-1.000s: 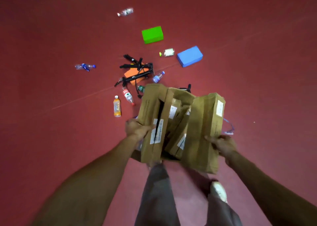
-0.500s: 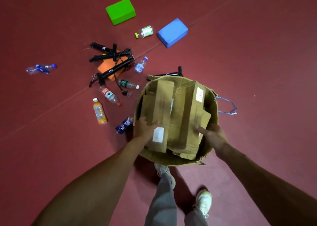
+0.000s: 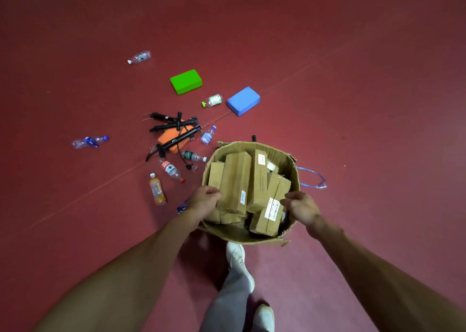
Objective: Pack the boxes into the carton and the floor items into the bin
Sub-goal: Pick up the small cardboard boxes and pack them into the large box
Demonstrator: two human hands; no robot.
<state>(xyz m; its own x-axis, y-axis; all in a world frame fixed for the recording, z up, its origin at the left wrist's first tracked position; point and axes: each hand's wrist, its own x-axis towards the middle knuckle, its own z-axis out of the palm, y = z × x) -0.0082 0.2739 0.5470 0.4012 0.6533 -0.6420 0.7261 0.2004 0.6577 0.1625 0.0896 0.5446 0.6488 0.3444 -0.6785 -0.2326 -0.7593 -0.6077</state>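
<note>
A round-walled cardboard carton (image 3: 239,234) stands on the red floor in front of my feet. Several long brown boxes (image 3: 237,180) lean upright inside it. A labelled box (image 3: 268,215) tilts at the near right. My left hand (image 3: 204,200) is at the carton's left rim, fingers curled against the tall box. My right hand (image 3: 301,205) is over the right rim, fingers curled at the labelled box's top corner. Floor items lie to the left: a green block (image 3: 186,81), a blue block (image 3: 243,101), black rods (image 3: 176,130) over an orange block (image 3: 167,140).
Several bottles are scattered: an orange drink (image 3: 157,189), a red-capped one (image 3: 171,170), a clear one far off (image 3: 139,57), a crushed one (image 3: 90,141). A blue string (image 3: 314,180) lies right of the carton. My white shoes (image 3: 237,258) stand just behind it. No bin shows.
The boxes I held high have gone down into the carton and settled deeper. Both hands dropped with them to the rim.
</note>
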